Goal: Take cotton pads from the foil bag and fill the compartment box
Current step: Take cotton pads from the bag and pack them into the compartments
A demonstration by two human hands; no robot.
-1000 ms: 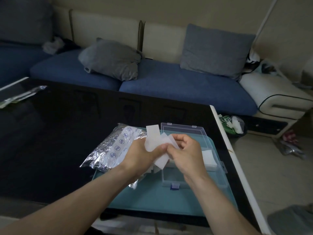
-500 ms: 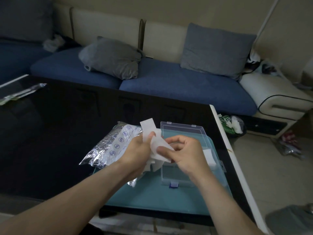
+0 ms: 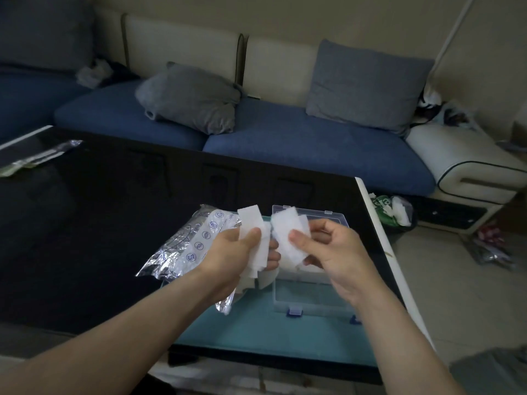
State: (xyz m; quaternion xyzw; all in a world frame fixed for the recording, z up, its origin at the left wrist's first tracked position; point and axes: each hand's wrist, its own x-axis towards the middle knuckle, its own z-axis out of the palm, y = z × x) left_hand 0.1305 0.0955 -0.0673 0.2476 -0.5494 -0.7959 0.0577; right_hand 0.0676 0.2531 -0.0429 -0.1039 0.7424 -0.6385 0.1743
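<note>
Cotton pads now split vs 0.5 s ago: left hand grips main stack, right hand pinches peeled-off few, above compartment box on table. Foil bag lies left. Prob. ready to drop into box.

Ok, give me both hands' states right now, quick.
Left hand: grips a bunch of cotton pads.
Right hand: pinches a few separated pads.

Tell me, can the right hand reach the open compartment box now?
Probably yes. The right hand hovers just above the compartment box, lid open, nothing between. But it pinches cotton pads, as does the left hand.
</note>
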